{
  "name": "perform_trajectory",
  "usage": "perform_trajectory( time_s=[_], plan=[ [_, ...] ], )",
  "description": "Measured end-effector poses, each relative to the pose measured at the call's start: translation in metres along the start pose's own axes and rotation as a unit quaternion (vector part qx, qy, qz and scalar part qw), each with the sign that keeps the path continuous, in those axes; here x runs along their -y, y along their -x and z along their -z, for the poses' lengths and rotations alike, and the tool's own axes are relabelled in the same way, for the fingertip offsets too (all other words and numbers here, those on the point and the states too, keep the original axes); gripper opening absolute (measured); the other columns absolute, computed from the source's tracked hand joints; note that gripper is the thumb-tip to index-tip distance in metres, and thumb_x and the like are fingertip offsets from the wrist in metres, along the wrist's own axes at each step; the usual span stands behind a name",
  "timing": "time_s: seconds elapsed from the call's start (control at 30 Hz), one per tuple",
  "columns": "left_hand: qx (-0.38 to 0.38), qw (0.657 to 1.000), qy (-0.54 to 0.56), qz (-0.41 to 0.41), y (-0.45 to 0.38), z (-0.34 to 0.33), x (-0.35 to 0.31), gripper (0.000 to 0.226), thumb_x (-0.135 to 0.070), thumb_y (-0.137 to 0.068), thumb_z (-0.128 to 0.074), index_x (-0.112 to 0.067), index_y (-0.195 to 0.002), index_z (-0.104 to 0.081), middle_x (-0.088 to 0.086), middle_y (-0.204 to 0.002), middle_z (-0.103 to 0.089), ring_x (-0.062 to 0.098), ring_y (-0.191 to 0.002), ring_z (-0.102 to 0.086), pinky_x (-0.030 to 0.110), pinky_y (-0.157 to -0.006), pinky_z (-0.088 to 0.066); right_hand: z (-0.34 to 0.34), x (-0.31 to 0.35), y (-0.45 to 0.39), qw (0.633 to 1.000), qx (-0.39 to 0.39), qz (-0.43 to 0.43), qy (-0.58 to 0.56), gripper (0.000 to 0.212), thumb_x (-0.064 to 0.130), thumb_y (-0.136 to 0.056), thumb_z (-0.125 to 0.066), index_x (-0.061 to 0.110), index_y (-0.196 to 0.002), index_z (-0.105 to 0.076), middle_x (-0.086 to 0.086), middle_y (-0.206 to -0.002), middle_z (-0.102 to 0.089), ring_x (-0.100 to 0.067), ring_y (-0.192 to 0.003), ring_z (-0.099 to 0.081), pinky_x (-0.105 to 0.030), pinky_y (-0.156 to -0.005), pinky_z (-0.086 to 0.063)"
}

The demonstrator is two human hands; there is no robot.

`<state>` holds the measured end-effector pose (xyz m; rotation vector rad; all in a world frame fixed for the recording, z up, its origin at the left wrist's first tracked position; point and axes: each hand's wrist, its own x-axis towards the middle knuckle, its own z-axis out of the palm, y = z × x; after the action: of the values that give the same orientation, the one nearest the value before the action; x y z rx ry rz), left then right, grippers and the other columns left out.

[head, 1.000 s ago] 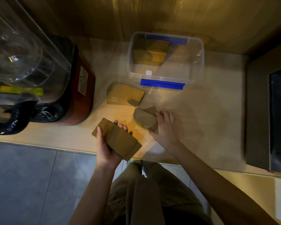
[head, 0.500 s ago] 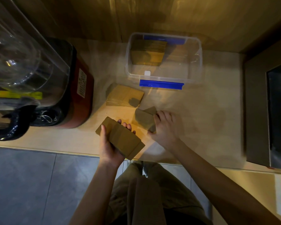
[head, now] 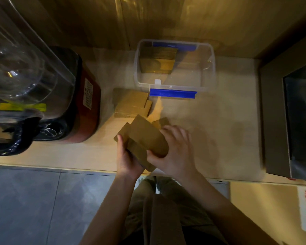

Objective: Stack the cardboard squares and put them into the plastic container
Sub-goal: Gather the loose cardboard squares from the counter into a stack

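My left hand [head: 126, 159] holds a small stack of brown cardboard squares [head: 129, 138] from below, over the counter's front edge. My right hand [head: 175, 149] grips another cardboard square [head: 148, 137] and presses it onto that stack, slightly askew. A loose pile of cardboard squares [head: 131, 102] lies on the counter behind my hands, and the corner of one more square [head: 163, 122] shows past my right fingers. The clear plastic container [head: 211, 68] with blue clips stands further back, with a stack of cardboard squares [head: 157, 60] in its left half.
A blender with a clear jug [head: 16, 68] and a dark red base [head: 85, 103] stands at the left of the counter. A dark appliance [head: 290, 112] takes up the right side. A wooden wall rises behind the container. Grey floor tiles [head: 34, 209] lie below the counter edge.
My right hand lifted a cardboard square off the counter and brought it left onto the stack in my left hand. The left hand stayed in about the same place.
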<state>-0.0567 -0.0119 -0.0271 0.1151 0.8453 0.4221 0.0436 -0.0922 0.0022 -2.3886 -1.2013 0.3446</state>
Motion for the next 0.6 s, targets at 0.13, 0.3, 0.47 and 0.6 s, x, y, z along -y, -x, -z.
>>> perform_trajectory(
  time_s=[0.13, 0.3, 0.47, 0.6],
  plan=[
    [0.075, 0.997, 0.002, 0.008, -0.002, -0.001, 0.004, 0.082, -0.061, -0.049, -0.075, -0.014, -0.114, -0.06, 0.006, -0.102, -0.071, 0.019, -0.098, -0.066, 0.035, -0.082, -0.055, -0.011, 0.004, 0.013, 1.0, 0.02, 0.002, 0.015, 0.064, 0.058, -0.066, -0.05, 0.013, -0.111, -0.06, -0.003, -0.115, -0.062, -0.015, -0.108, -0.039, -0.036, -0.097, -0.033],
    [0.103, 0.994, 0.025, -0.005, -0.008, 0.007, 0.006, 0.053, -0.045, -0.058, -0.077, -0.018, -0.099, -0.059, 0.0, -0.088, -0.066, 0.015, -0.089, -0.064, 0.032, -0.083, -0.054, -0.013, 0.003, 0.02, 0.999, 0.039, 0.03, -0.016, 0.062, 0.06, -0.074, -0.046, 0.015, -0.115, -0.059, -0.003, -0.116, -0.062, -0.016, -0.11, -0.042, -0.03, -0.096, -0.027],
    [0.079, 0.996, 0.026, -0.018, -0.005, 0.013, 0.003, 0.053, -0.045, -0.057, -0.077, -0.021, -0.1, -0.059, -0.002, -0.087, -0.067, 0.015, -0.086, -0.065, 0.035, -0.084, -0.053, -0.019, -0.031, 0.008, 0.987, 0.042, -0.11, -0.108, 0.051, 0.05, -0.082, -0.045, 0.015, -0.117, -0.057, -0.007, -0.121, -0.058, -0.022, -0.114, -0.048, -0.036, -0.098, -0.036],
    [0.068, 0.997, 0.022, -0.027, -0.003, 0.014, 0.0, 0.053, -0.045, -0.053, -0.08, -0.021, -0.096, -0.061, -0.002, -0.086, -0.068, 0.015, -0.084, -0.065, 0.036, -0.086, -0.052, -0.043, -0.065, 0.0, 0.985, 0.082, -0.151, -0.031, 0.058, 0.041, -0.078, -0.064, 0.014, -0.127, -0.046, -0.007, -0.128, -0.051, -0.022, -0.12, -0.042, -0.037, -0.102, -0.035]
  ],
)
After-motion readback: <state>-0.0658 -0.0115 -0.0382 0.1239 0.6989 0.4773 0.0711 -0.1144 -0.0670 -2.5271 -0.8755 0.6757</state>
